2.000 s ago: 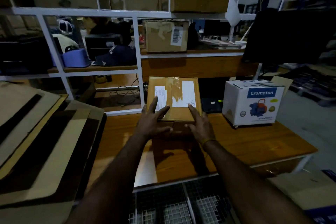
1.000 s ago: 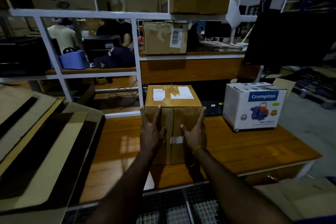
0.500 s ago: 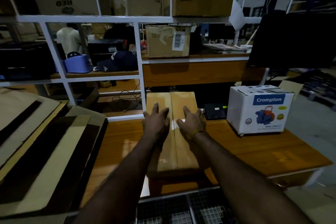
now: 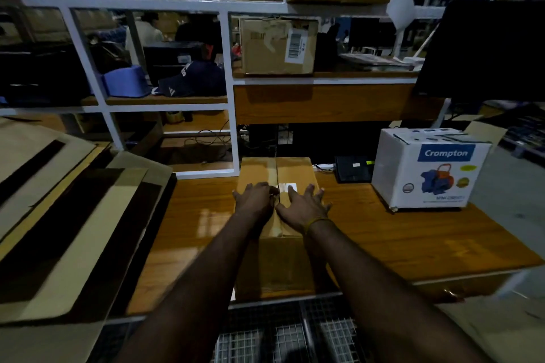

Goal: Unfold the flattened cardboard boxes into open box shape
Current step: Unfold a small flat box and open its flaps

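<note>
A brown cardboard box [image 4: 277, 262] stands on the wooden table [image 4: 383, 239], its two top flaps meeting at a centre seam with a small white tape patch. My left hand [image 4: 256, 197] lies flat on the left flap, fingers spread. On the right flap my right hand [image 4: 303, 206] presses flat, a yellow band round its wrist. A stack of flattened cardboard sheets [image 4: 67, 215] lies at the left of the table.
A white Crompton box [image 4: 427, 171] stands at the table's right. A small black device [image 4: 352, 168] sits behind the box. White shelving [image 4: 230, 91] with cartons rises behind; a dark monitor [image 4: 483, 47] hangs at the right. A wire basket [image 4: 283, 336] is below the table's front edge.
The box was tipped from its labelled face over toward me until the seamed flaps faced up. Both hands moved from its sides onto the top flaps and now press there.
</note>
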Motion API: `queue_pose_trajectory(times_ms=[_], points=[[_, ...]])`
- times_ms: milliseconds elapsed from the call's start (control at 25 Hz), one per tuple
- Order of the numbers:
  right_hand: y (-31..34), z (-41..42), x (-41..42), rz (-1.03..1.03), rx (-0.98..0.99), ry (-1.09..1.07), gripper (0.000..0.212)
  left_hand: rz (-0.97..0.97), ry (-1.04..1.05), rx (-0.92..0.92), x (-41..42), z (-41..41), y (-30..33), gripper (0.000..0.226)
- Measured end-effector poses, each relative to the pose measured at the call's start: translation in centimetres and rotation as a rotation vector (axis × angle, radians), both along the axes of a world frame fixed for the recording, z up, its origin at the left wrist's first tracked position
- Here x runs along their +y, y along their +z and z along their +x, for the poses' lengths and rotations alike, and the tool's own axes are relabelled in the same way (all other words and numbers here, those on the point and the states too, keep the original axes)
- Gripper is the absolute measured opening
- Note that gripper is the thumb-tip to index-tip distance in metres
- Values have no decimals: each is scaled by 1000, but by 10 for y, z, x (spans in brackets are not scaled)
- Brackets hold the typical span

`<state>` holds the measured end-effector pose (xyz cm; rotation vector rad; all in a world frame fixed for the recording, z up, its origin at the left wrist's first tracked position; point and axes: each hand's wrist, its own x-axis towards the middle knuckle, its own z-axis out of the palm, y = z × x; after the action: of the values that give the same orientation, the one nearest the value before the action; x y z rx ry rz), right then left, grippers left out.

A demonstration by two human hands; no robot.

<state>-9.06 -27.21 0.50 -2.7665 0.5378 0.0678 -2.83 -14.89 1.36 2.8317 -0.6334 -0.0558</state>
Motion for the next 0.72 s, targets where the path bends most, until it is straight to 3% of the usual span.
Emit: queue_pose_trajectory(times_ms=[240,480,600,720], points=[[-1,-7,2,-65,-13,23,80,-173,-116,-112,6,-1,-11,39],[8,-13,16,40,22,-152,84,-152,-226,-47,4,10,-6,46],[19,-12,30,36,-26,-243,68,-161,-289,-61,6,11,-3,52],[37,-19,42,-64,-212,-236,36,-255,-358,-118,13,10,-4,48]])
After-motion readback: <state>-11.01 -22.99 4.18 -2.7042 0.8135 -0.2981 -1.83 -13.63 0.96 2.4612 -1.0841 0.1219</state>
